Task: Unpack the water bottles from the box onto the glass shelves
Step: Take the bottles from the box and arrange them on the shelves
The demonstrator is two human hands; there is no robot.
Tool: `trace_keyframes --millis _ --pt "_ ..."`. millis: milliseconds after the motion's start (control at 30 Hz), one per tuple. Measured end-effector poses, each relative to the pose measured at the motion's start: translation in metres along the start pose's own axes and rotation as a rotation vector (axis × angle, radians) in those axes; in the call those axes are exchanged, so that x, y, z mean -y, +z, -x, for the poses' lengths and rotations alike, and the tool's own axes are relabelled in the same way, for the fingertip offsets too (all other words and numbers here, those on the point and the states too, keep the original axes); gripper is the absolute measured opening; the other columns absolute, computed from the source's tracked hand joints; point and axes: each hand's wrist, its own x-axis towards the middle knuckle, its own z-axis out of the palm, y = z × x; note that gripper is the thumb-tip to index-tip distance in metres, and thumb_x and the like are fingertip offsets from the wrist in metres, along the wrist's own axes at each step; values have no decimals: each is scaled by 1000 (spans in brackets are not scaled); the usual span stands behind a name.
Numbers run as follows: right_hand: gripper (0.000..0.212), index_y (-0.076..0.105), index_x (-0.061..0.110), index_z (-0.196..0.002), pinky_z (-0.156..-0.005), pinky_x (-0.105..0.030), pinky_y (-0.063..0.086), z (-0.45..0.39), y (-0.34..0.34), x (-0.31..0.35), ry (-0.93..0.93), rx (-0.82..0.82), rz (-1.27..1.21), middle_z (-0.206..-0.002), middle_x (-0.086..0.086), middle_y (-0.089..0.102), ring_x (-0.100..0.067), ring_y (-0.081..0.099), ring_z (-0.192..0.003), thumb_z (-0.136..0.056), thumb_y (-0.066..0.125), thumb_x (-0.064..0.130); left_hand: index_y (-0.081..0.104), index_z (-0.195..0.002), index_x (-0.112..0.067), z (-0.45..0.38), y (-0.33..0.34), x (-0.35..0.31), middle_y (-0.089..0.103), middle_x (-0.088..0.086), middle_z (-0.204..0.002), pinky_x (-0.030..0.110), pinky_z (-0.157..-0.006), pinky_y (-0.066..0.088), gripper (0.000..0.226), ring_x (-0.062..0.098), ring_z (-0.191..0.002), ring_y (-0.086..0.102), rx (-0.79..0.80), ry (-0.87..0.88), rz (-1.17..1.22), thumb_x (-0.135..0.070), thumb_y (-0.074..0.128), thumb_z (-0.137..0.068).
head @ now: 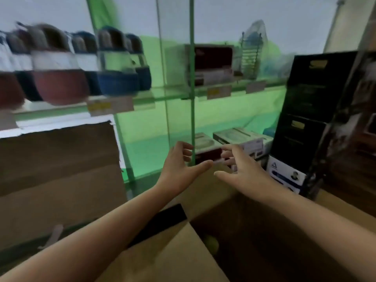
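- The water bottles (61, 64), red and blue, stand in a blurred row on the glass shelf (142, 98) at upper left.
- The box (183, 251) lies open at lower centre; a greenish round thing (perhaps a bottle cap) shows deep inside.
- Left hand (179, 167) and right hand (242, 169) hover mid-frame above the box's far edge, fingers spread, holding nothing.
- Best done by reaching down together, gripping one bottle by its body and lifting it clear of the flaps.
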Motion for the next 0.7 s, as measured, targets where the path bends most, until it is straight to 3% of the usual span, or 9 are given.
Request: trace_keyframes --millis 100,200,367,500,700 --pt "64 31 26 -138 -97 -31 45 23 3 -41 60 20 -2 -134 5 42 -4 45 -114 -85 65 33 49 -109 -22 16 40 18 56 0 -108 20 -79 47 50 13 -98 57 122 -46 4 -37 78 -72" --pt "68 32 27 -138 -97 -32 47 42 11 -77 132 58 -38 -133 6 42 -5 46 -115 -82 69 33 50 -109 -23 28 75 33 56 -1 -108 27 -86 50 48 12 -100 57 204 -65 -10 -37 77 -73" --pt "71 30 31 -139 -96 -27 46 63 34 -124 219 148 -64 -137 7 39 -3 44 -117 -80 70 35 48 -108 -26 43 110 56 57 -1 -112 24 -86 44 31 11 -106 55 323 -107 -85 -34 66 -84" --pt "73 29 30 -140 -98 -28 45 67 58 -149 260 232 -87 -139 6 37 -7 42 -125 -80 70 34 51 -110 -24 45 115 69 59 -4 -110 13 -75 41 23 7 -102 55 326 -163 -52 -32 59 -90" --pt "82 24 28 -144 -106 -28 37 59 105 -169 256 361 -81 -141 7 30 -11 33 -133 -77 73 36 53 -105 -27 41 109 79 60 -11 -102 18 -83 45 16 5 -104 56 305 -161 17 -22 58 -91"
